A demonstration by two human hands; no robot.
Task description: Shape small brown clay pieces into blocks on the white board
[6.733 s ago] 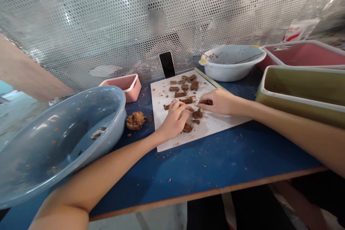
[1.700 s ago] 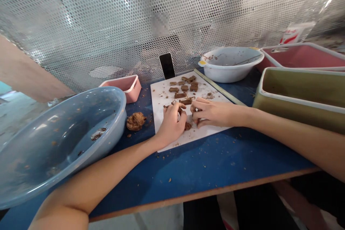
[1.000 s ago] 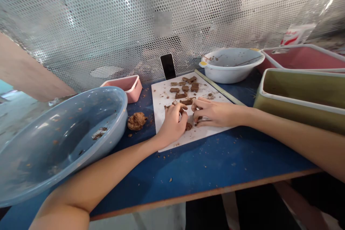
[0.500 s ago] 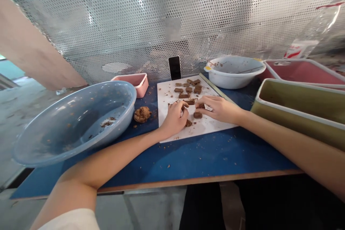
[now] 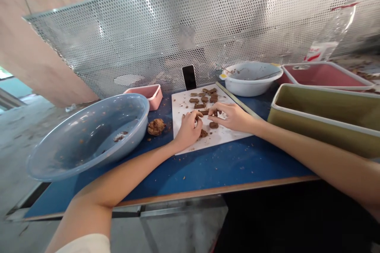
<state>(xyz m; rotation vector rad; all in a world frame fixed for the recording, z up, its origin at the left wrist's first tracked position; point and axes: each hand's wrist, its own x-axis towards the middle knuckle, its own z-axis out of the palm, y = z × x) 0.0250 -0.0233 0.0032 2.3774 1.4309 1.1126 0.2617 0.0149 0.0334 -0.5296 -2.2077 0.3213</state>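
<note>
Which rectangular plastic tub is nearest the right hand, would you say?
The olive-green plastic tub; the small pink tub and large pink tub are farther.

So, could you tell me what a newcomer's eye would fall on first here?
Probably the large blue basin on the left, then the shiny perforated metal sheet behind the table. Between the containers, the left hand and right hand draw the eye to the white board, where small brown pieces lie.
</note>
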